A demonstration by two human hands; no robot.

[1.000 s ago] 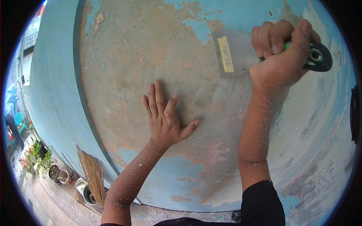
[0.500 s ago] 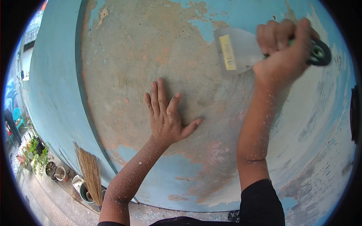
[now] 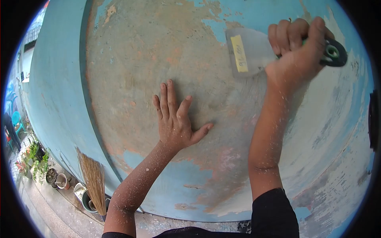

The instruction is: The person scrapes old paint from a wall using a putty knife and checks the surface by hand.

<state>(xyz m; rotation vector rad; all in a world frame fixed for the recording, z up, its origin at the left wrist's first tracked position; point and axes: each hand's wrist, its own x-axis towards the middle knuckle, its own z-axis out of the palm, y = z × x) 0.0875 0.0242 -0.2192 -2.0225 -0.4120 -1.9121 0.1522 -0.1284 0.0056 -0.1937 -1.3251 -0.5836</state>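
My right hand is closed round the black and green handle of a putty knife at the upper right. Its wide grey blade points left over the wall and bears a yellow label with handwriting. My left hand lies spread on the bare grey-brown part of the wall, below and left of the blade, holding nothing. Blue paint surrounds the bare patch in ragged edges. Pale specks of dust cover both forearms.
A raised blue pillar runs along the left. Beneath it a straw broom leans by a bucket, with small pots and plants farther left. A person in dark clothes stands at the far left edge.
The view has shifted very slightly. My right hand and the putty knife are almost where they were, a touch higher and left; my left hand stays on the wall.
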